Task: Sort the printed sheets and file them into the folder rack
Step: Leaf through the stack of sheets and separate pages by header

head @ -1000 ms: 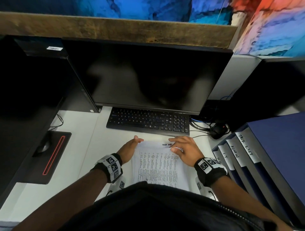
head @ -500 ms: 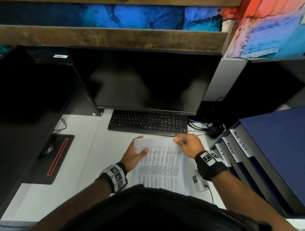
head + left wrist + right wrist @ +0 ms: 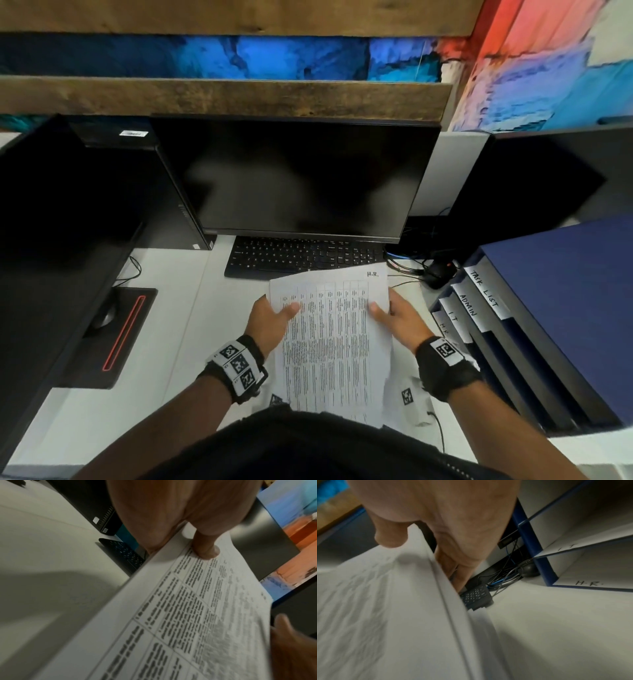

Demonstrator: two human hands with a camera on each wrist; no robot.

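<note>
A stack of printed sheets [image 3: 329, 335] with tables of text is held lifted above the white desk, in front of the keyboard. The top sheet is marked "H.R." at its far right corner. My left hand [image 3: 270, 318] grips the stack's left edge, thumb [image 3: 205, 547] on top and fingers beneath. My right hand [image 3: 397, 315] grips the right edge the same way, thumb [image 3: 390, 539] on the paper. The blue folder rack [image 3: 534, 318] stands at the right, its tiers labelled TASK LIST, ADMIN, I.T and H.R [image 3: 589, 583].
A black keyboard [image 3: 305, 257] and dark monitor [image 3: 294, 178] lie just beyond the sheets. Cables and a black mouse [image 3: 436, 270] sit between keyboard and rack. A mouse pad with a red stripe [image 3: 116, 335] lies at the left, beside a black computer tower [image 3: 161, 192].
The stack lay on the desk a second ago; both hands have since taken its side edges and lifted it. A sheet marked "H.R." now shows on top.
</note>
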